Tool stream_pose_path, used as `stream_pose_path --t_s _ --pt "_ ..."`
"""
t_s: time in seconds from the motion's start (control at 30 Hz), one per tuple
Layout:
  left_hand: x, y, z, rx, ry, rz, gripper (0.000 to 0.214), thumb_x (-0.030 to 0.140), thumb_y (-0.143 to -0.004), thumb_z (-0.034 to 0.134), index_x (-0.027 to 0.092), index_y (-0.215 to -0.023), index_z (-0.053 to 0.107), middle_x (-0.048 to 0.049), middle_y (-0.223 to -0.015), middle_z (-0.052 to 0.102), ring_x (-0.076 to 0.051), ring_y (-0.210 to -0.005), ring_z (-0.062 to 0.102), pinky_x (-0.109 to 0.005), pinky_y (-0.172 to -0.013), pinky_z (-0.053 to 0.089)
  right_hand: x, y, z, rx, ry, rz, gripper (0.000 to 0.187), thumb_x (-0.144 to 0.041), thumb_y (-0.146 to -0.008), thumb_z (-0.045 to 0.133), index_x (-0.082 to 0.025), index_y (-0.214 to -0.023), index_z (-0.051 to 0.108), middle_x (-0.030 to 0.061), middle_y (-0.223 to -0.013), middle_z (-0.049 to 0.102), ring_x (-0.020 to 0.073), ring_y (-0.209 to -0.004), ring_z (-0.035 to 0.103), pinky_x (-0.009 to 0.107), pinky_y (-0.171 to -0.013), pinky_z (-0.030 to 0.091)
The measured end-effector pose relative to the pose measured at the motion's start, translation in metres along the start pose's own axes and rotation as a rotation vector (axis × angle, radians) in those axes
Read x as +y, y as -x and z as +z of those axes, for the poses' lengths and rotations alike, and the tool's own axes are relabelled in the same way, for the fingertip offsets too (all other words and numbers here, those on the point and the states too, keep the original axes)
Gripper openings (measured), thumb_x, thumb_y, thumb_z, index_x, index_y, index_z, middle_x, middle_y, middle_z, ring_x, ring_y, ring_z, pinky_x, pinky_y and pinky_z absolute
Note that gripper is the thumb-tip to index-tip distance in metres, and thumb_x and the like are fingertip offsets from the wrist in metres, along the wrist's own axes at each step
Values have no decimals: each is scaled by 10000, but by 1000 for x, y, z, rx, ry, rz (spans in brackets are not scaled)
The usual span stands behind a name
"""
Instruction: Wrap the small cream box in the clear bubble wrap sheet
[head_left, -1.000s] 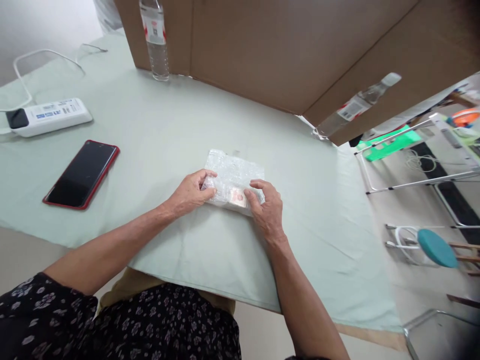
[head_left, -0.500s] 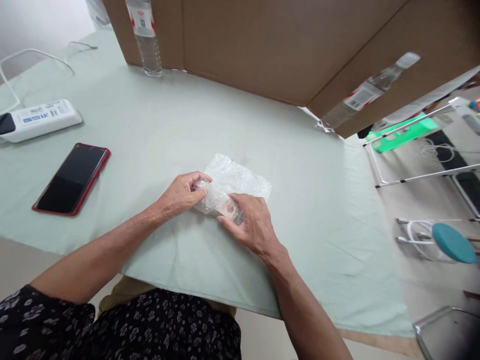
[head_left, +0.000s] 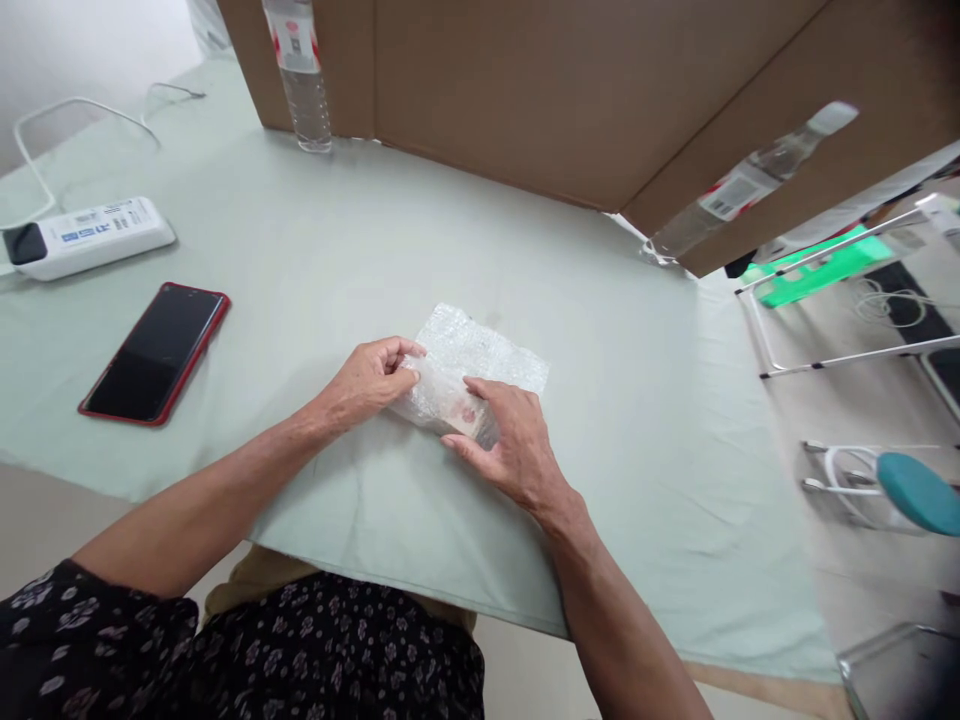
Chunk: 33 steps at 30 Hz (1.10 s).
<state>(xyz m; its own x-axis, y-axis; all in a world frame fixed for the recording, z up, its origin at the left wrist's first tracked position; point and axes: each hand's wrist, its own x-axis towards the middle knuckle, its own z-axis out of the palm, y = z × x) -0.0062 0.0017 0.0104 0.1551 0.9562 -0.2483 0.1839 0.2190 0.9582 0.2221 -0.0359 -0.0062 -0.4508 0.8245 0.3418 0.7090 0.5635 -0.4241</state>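
A sheet of clear bubble wrap [head_left: 484, 345] lies on the pale green cloth, its near part folded over a small pale object [head_left: 466, 412] with a red mark. What that object is, I cannot tell through the plastic. My left hand [head_left: 371, 378] grips the left end of the bundle, thumb on top and fingers curled at the far side. Around the right end, my right hand [head_left: 512, 440] holds the bundle between thumb and fingers. Beyond the hands, the far part of the wrap lies flat.
Left of my hands lies a phone [head_left: 156, 353] in a red case, with a white device [head_left: 94, 238] and cable behind it. A brown cardboard panel [head_left: 495, 90] stands at the back, with water bottles [head_left: 306, 100] against it. A teal stool [head_left: 919, 492] stands on the right.
The whole view has shifted slightly, so the scene sits a little further right. Both hands keep nearly the same hold on the wrapped bundle, with only small finger movements.
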Motion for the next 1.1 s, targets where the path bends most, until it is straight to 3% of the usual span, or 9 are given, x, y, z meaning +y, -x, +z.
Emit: stream_pose_path --t_s 0.17,0.37,0.5,0.63,0.8,0.93,1.1 --pt "-4 -3 -2 8 25 3 387 304 -687 673 158 -1046 692 59 -674 476 -106 -614 505 -262 -634 433 1 -3 -5 -19 -48 -7 497 -476 -909 676 -219 -1319 565 116 -1177 734 301 -1081 683 483 -971 497" --pt "-7 -2 -5 -7 -8 -1 337 248 -715 654 180 -1039 715 66 -638 469 -98 -585 500 -253 -609 418 4 -4 -5 -83 -145 52 542 -464 -876 725 -242 -1344 564 98 -1206 733 294 -1120 687 479 -981 523" --pt "-5 -3 -6 62 36 5 304 266 -711 676 166 -996 716 47 -652 540 -106 -587 521 -263 -611 430 3 -3 -4 -75 -155 62 529 -442 -888 716 -247 -1356 561 102 -1247 721 293 -1147 680 484 -993 525" --pt "0 -4 -9 153 208 106 269 315 -723 708 152 -938 715 15 -674 602 -120 -628 560 -280 -657 468 2 -3 -3 -67 -136 50 513 -430 -897 710 -242 -1352 565 108 -1265 715 299 -1164 674 488 -997 522" --pt "7 4 -9 111 279 259 416 275 -683 794 168 -1074 700 -56 -979 706 -185 -902 661 -327 -841 526 1 -3 -3 -52 -121 36 512 -472 -915 684 -239 -1354 560 109 -1255 716 293 -1138 680 480 -986 524" --pt "4 7 -4 24 264 208 456 252 -697 809 177 -1134 701 -84 -1106 712 -207 -986 662 -348 -893 518 2 -5 -3 -24 -84 10 563 -557 -905 674 -254 -1363 553 123 -1287 699 317 -1178 654 513 -998 507" --pt "4 -1 -8 40 604 57 251 269 -731 743 142 -947 727 -68 -908 716 -189 -842 683 -323 -786 524 -1 -10 -8 68 -102 -29 490 -489 -900 711 -247 -1314 606 129 -1289 692 322 -1211 638 523 -1008 507"
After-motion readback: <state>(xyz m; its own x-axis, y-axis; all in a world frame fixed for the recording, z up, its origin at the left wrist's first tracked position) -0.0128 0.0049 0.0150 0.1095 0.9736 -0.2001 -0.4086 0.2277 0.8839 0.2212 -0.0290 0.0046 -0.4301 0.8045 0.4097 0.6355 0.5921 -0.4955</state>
